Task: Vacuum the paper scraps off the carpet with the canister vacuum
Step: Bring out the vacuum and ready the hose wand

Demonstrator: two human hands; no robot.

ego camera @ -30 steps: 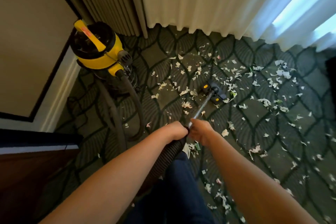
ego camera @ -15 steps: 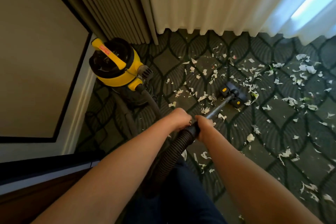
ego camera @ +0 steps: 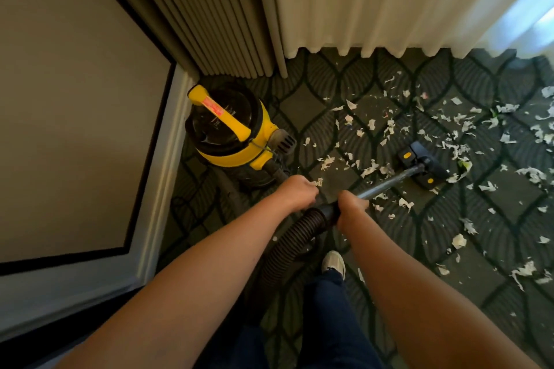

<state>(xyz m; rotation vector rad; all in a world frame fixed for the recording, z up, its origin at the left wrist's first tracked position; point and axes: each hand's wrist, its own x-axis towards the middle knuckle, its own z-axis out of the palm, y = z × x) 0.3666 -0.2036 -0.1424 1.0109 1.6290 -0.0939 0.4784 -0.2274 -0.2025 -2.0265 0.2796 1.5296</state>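
The right hand (ego camera: 351,207) is clenched round the wand (ego camera: 389,182) where its metal tube meets the black cuff of the ribbed hose (ego camera: 288,241); the fingers are hidden under the hand. The left hand (ego camera: 299,192) is curled into a fist just beside it, and I cannot tell whether it grips anything, since its palm side faces away. The wand slants forward to the floor nozzle (ego camera: 422,165), which sits on the patterned carpet (ego camera: 310,105) among the paper scraps (ego camera: 458,126); these lie mostly ahead and to the right, some cut off by the frame edge. The yellow canister vacuum (ego camera: 232,136) stands in the corner by the grey curtain (ego camera: 209,9), its lower body in shadow and partly behind the left wrist. The hose runs down out of sight behind the left forearm. A white shoe (ego camera: 333,260) shows between the forearms.
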